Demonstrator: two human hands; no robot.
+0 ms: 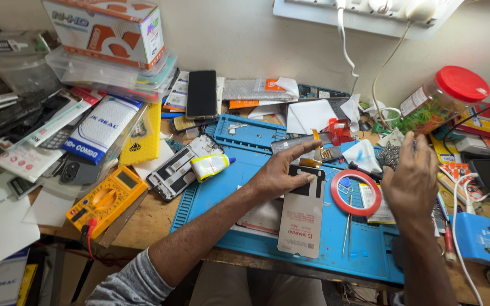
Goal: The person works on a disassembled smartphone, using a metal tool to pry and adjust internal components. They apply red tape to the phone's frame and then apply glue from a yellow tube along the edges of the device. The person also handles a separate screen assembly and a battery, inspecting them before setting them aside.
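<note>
At the near edge of the wooden workbench lies a blue silicone repair mat (239,192), and on it, closest to the person, one long grey rectangular phone back panel (303,218) lies flat with its black camera cut-out end pointing away. The left hand (282,170) rests palm-down on that far end, the fingers spread and pressing lightly, the forefinger stretched out toward one small orange-handled tool (316,148) just beyond. Beside the panel, to the right, one pair of slim metal tweezers (347,232) lies on the mat, and just past it one ring-shaped roll of red adhesive tape (355,192) lies flat. The right hand (410,181) is raised above the mat's right side, back toward the camera, fingers loosely curled together; whether it pinches anything cannot be told.

Left of the mat sits one yellow-orange digital multimeter (106,198), and further back one stripped phone frame (178,168) with one small white glue bottle with a yellow label (210,166) lying touching it. Farther still, near the wall, one black phone (201,93) lies face up, one clear plastic jar with a red lid (443,99) stands at the right, and one white power strip (364,14) hangs on the wall.
</note>
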